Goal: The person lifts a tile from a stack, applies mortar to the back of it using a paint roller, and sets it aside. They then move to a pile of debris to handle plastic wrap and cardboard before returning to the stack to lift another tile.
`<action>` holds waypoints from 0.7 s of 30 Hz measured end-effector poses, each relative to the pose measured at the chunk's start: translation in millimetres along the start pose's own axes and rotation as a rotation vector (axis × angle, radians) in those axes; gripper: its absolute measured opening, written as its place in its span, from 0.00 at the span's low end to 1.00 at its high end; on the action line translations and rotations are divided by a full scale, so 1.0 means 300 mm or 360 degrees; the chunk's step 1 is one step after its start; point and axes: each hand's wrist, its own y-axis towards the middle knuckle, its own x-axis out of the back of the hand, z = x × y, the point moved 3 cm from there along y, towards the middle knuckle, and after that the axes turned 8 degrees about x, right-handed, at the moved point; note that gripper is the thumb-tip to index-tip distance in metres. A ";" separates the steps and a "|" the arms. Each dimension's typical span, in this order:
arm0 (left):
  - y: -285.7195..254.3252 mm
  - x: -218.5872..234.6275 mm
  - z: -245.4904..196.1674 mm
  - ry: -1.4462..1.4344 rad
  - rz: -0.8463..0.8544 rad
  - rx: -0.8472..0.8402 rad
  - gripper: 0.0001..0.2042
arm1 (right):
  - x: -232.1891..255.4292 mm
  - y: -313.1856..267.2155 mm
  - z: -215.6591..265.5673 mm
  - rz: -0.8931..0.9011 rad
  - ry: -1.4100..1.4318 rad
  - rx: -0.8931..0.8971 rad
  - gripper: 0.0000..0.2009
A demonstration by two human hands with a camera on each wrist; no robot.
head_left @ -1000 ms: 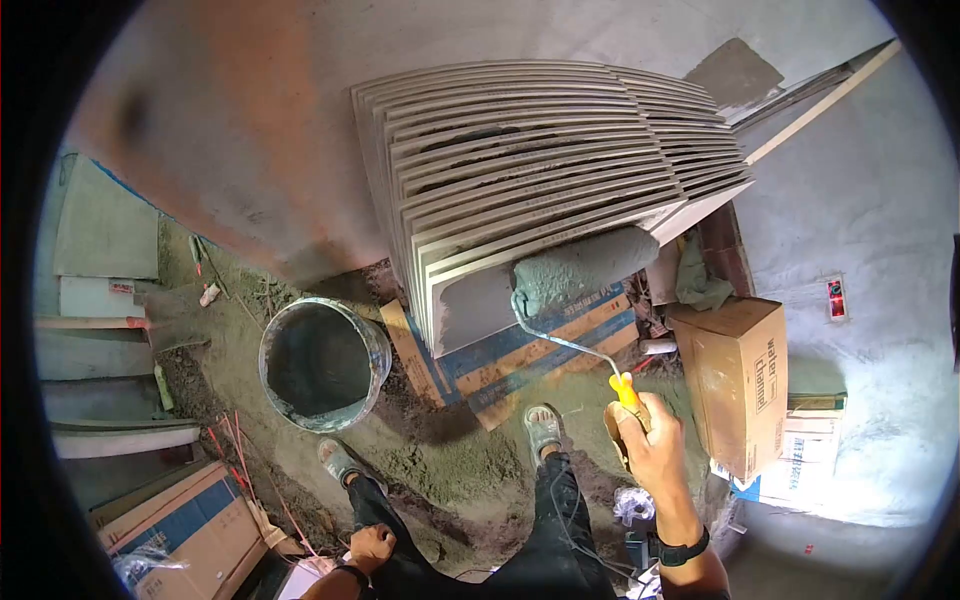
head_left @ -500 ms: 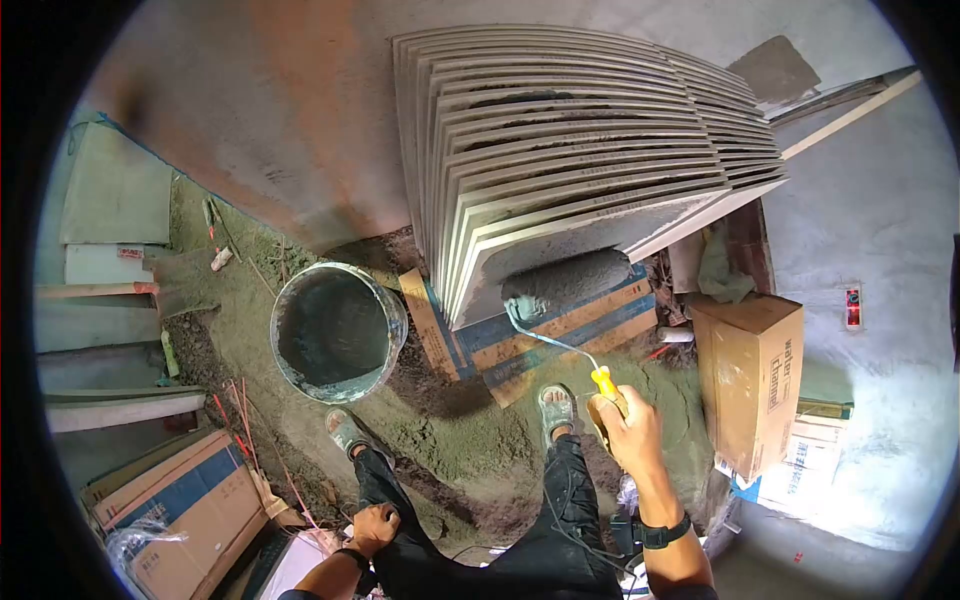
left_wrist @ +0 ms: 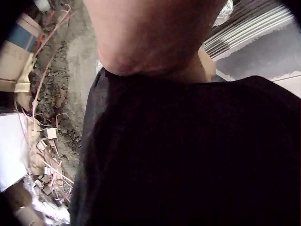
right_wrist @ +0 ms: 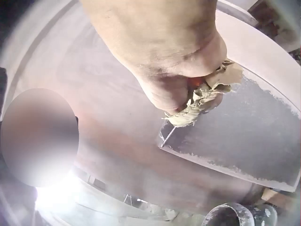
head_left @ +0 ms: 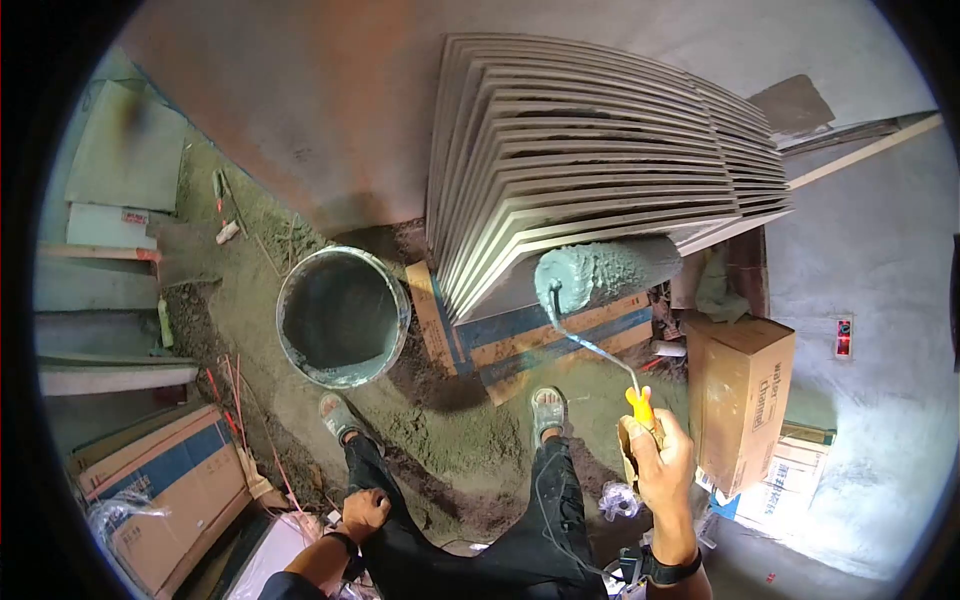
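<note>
My right hand (head_left: 660,465) grips the yellow handle (head_left: 641,406) of a paint roller, with crumpled brown wrapping around the grip. The roller sleeve (head_left: 605,272), thick with wet grey paste, is over the front panel of a leaning stack of panels (head_left: 600,170); contact cannot be told. In the right wrist view, the right hand (right_wrist: 164,52) holds the wrapped handle (right_wrist: 190,110) beside a panel face coated dark grey (right_wrist: 235,129). My left hand (head_left: 366,512) rests on the left thigh, fingers loosely curled. The left wrist view shows part of that hand (left_wrist: 150,37) against dark cloth (left_wrist: 188,141).
A bucket (head_left: 343,318) with grey paste inside stands left of the stack. Flattened cardboard (head_left: 560,345) lies under the stack's front edge. A tall carton (head_left: 740,400) stands at the right, another box (head_left: 175,500) at lower left. Rough soil covers parts of the floor.
The head view has shifted. The roller went lower along the front panel, then came up and right, looking larger and lighter now. My left hand stays on the thigh.
</note>
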 end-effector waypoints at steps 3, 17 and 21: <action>-0.011 0.012 -0.006 -0.0006 -0.0017 0.0010 0.18 | -0.033 0.014 -0.013 -0.0065 -0.0139 0.0037 0.11; -0.018 -0.080 0.047 -0.0097 -0.0094 -0.0031 0.16 | -0.299 0.120 -0.317 0.0051 -0.0509 0.0102 0.14; -0.019 -0.049 0.032 -0.0136 -0.0077 -0.0041 0.16 | -0.308 0.117 -0.310 0.0055 -0.0460 0.0025 0.14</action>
